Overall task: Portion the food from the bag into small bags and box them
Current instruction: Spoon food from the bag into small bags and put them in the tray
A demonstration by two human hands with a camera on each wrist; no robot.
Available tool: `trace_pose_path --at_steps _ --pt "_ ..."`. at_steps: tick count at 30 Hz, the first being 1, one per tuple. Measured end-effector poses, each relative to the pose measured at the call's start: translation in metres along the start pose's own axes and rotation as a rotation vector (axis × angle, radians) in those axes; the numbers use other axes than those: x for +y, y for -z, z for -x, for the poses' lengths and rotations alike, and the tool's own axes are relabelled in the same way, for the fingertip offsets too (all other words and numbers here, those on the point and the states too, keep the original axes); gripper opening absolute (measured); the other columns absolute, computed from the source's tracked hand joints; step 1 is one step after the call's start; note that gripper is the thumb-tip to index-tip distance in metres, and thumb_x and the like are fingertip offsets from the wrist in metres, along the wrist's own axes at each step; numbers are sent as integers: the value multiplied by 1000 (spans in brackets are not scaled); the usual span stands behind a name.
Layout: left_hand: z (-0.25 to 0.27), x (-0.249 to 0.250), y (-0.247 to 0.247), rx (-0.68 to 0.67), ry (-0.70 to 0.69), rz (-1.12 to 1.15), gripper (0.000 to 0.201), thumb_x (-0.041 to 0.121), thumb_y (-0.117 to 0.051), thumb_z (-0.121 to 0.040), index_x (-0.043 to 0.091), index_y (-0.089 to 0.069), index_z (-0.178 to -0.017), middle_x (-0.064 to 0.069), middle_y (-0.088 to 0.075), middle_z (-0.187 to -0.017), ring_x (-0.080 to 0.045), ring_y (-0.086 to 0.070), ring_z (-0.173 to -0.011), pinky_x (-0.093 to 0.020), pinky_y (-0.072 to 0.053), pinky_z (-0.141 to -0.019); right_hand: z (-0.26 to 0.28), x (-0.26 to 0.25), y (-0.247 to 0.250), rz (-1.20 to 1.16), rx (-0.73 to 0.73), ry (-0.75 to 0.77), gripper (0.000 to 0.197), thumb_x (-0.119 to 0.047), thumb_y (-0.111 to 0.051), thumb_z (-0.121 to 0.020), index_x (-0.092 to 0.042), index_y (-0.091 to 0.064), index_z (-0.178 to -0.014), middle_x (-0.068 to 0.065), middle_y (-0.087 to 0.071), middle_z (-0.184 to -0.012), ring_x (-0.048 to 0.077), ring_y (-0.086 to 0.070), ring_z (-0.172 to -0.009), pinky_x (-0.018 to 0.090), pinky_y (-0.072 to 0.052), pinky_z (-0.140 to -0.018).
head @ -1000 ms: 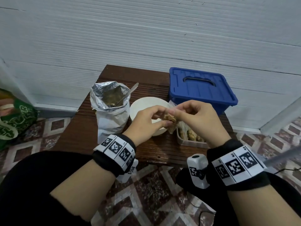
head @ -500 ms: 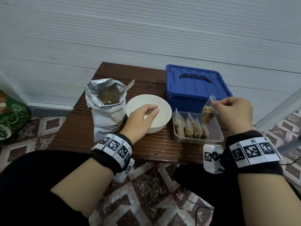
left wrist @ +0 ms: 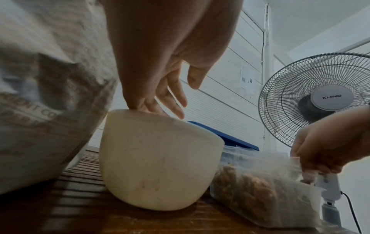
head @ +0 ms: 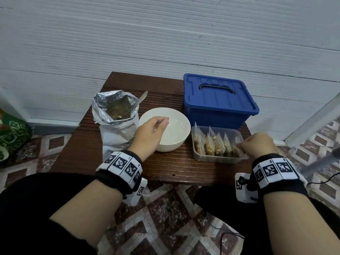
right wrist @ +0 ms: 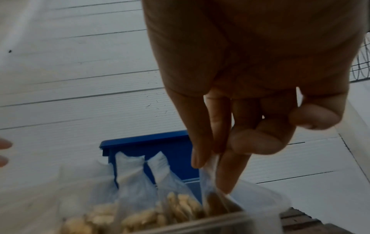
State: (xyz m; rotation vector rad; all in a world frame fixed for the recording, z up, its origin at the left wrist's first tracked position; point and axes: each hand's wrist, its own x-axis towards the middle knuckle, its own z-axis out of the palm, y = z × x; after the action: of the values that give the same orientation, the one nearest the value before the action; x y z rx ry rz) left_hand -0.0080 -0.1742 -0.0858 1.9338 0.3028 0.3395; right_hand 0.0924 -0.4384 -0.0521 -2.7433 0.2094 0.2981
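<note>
At the right end of the clear plastic box (head: 219,158), right hand (head: 257,145) pinches the top of a small filled bag (right wrist: 212,196): best lowered upright against the row, then let go. Left hand (head: 150,130) hangs relaxed, empty, over the white bowl (head: 176,138)

Home room, patterned tile floor (head: 165,214), white panelled wall (head: 165,37), standing fan (left wrist: 320,98)

my table (head: 165,168) dark brown, ribbed | bowl (head: 176,133) white | storage box (head: 219,100) blue | food bag (head: 117,133) silver foil | floor tiles (head: 165,218) maroon-white diamonds
</note>
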Motion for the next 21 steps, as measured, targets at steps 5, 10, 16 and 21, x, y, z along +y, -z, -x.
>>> trace_pose_path --at_steps 5,10,16,21 --pt "0 0 2 16 12 1 29 28 -48 -99 15 -63 -121 11 -61 -123 -4 -53 -113 -16 -36 -95 4 -4 8 -67 52 67 28 -31 -68 -86 -4 -71 -77 12 -68 -81 24 -57 -74 32 -44 -72" --pt "-3 -6 3 51 0 -41 24 18 -59 -94 18 -64 -118 9 -65 -115 -2 -58 -105 -18 -42 -97 16 -22 3 -275 288 266 16 -32 -66 -87 -17 -70 -90 3 -66 -89 20 -60 -87 30 -44 -75" --pt "-8 -12 -1 -77 -50 -361 42 20 -68 -87 19 -58 -128 4 -60 -128 -11 -53 -120 -24 -35 -106 30 -46 -12 -446 231 443 8 -31 -67 -86 -23 -67 -90 -9 -57 -69 2 -52 -67 18 -37 -60" --pt "-20 -6 -4 -236 63 -582 54 38 -71 -83 22 -55 -133 3 -59 -132 -15 -52 -121 -37 -38 -106 31 -53 -18 -454 208 468 10 -32 -67 -86 -24 -67 -92 -9 -56 -65 2 -52 -64 16 -36 -58"
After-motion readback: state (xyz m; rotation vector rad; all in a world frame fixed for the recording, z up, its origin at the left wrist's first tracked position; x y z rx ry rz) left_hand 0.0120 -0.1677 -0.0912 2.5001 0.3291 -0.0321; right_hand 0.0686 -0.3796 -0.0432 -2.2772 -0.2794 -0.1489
